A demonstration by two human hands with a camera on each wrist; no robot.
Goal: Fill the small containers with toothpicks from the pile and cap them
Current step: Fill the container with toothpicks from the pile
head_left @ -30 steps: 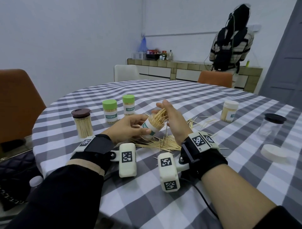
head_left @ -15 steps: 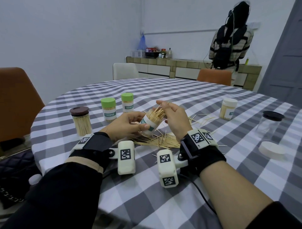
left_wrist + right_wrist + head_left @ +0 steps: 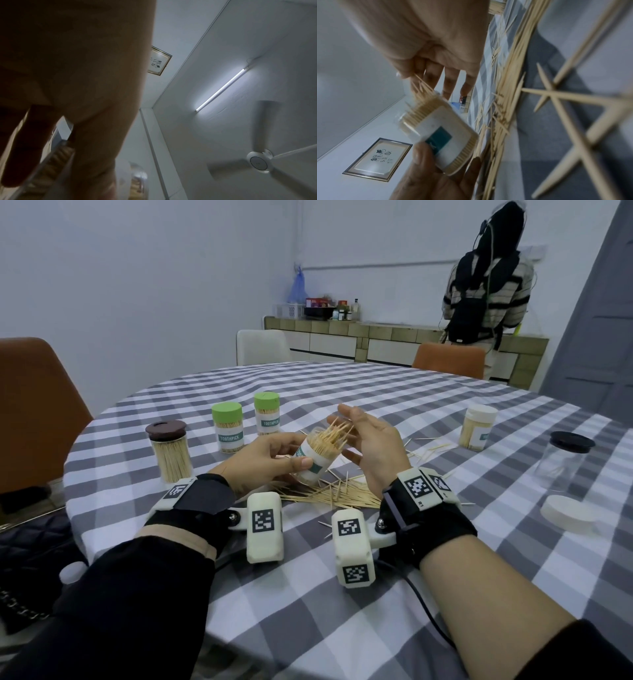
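Fingers and thumb of your left hand (image 3: 270, 453) were wrapped round the open container (image 3: 317, 455), holding it tilted above the table (image 3: 342, 594) with its mouth angled up and to your right, thumb pressed on the label. Your right hand (image 3: 373, 446) stood just beside that mouth with its fingers (image 3: 450, 79) nearly straight and spread, gripping nothing; the wrist view showed the tip of the forefinger meeting the toothpick ends (image 3: 330, 436) that bristled unevenly out of the top. That container looked packed, sticks showing through its clear wall. Right below your hands lay the loose pile (image 3: 329, 496) of toothpicks on the grey-and-white checked cloth, with strays scattered off to the right. To your left stood three filled, capped ones: a brown-lidded jar (image 3: 170, 451) nearest, then two green-capped containers (image 3: 227, 426) side by side behind it. Over on the right sat a white-capped container (image 3: 478, 428) full of sticks, a clear jar with a black lid (image 3: 565, 462) closer to the edge, and a loose white cap (image 3: 568, 513) lying flat on the cloth near it. Your left wrist camera caught mostly the back of the hand, in shadow.
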